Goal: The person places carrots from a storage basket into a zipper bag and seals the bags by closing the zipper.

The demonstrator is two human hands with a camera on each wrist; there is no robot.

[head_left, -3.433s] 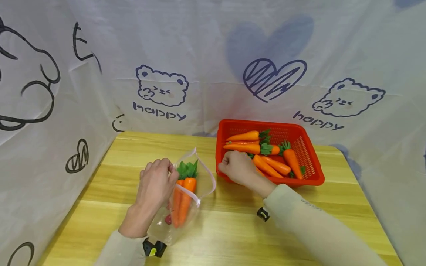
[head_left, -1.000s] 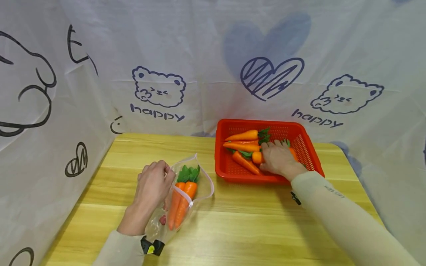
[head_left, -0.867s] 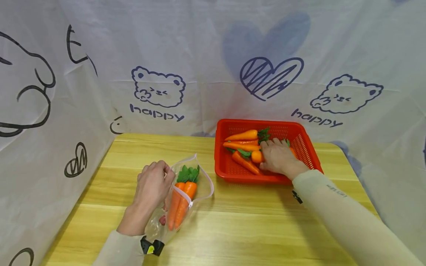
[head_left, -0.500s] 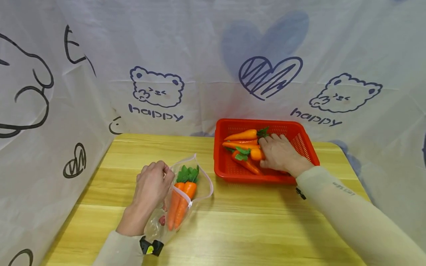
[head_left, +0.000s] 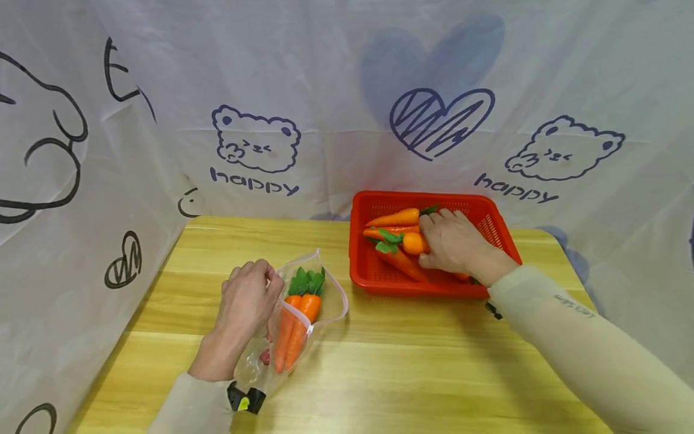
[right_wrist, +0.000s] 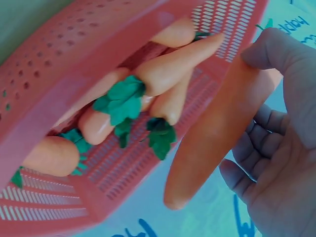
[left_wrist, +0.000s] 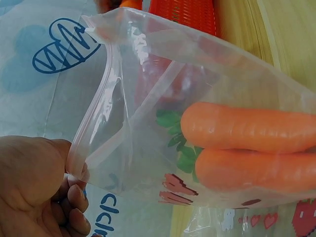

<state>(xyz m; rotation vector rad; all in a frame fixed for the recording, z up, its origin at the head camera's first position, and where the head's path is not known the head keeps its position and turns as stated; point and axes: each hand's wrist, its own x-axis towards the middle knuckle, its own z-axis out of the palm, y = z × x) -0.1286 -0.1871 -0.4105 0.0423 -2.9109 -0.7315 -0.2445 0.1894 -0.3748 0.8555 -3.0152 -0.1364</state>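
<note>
My left hand pinches the pink zip edge of a clear zip bag and keeps its mouth spread. Two orange carrots with green leaf tops lie inside, leaves toward the opening. Over the right part of a red plastic basket is my right hand. In the right wrist view its thumb and fingers hold a carrot, tapered end pointing away from the palm. Several other carrots lie in the basket; the hand covers some of them in the head view.
Both bag and basket are on a light wooden table. White cloth walls with drawn hearts and bears stand behind and at the sides. The basket sits near the back edge, right of the bag.
My right hand has gone from the basket's front left corner to its right part, then slightly farther back. Leafy carrots beside it have shifted. My left hand holds the bag much as before.
</note>
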